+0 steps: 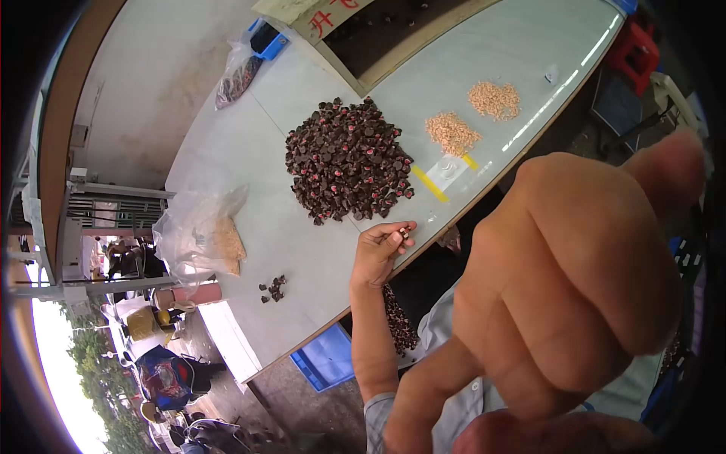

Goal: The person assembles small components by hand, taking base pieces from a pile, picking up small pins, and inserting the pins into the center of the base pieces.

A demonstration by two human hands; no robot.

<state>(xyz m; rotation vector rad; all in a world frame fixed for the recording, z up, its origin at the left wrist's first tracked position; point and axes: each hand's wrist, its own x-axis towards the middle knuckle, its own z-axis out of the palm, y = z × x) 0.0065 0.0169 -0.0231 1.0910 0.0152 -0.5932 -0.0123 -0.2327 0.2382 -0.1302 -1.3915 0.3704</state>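
Observation:
My left hand [376, 253] is above the table's near edge. Its fingertips are pinched on a small dark part [405, 233] with light and coppery bits. Just beyond lies a large heap of small black parts with pink-red spots [348, 160]. My right hand [560, 280] is raised very close to the camera and fills the lower right. Its fingers are bent, with one stretched out to the lower left and one to the upper right. Nothing shows between them, though some fingertips are hidden.
Two piles of small copper-coloured pieces [452, 134] [494, 101] lie on the table [318, 257], near yellow tape [429, 184]. A few dark parts [274, 288] sit apart. Clear plastic bags [198, 238], a blue scoop [269, 41] and a blue bin [324, 358] are around.

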